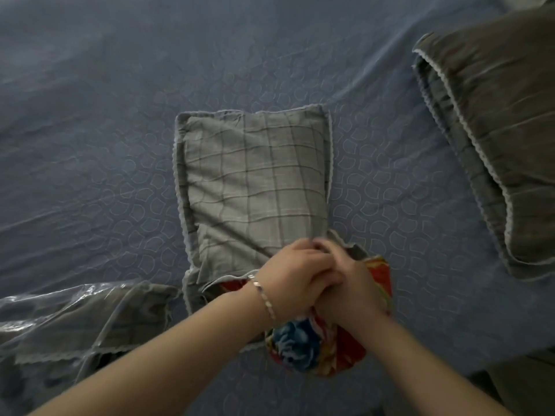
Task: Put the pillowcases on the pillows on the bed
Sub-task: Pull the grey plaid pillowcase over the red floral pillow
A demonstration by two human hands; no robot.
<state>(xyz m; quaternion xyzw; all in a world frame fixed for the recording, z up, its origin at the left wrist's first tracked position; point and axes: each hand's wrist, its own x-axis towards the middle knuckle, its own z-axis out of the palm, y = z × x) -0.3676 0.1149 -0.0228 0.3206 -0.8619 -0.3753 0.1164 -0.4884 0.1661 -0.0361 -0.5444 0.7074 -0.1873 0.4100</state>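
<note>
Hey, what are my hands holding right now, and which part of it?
The left hand and right hand both grip the grey checked pillowcase at its open near end, where the floral pillow sticks out. The exact fold is hidden.

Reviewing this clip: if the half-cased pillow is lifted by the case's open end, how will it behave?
Probably floppy: the case is creased and its open edge lies in loose folds. The pillow bulges softly, so it likely sags rather than keeps shape. It may slip out, since its near end sticks out uncased.
</note>
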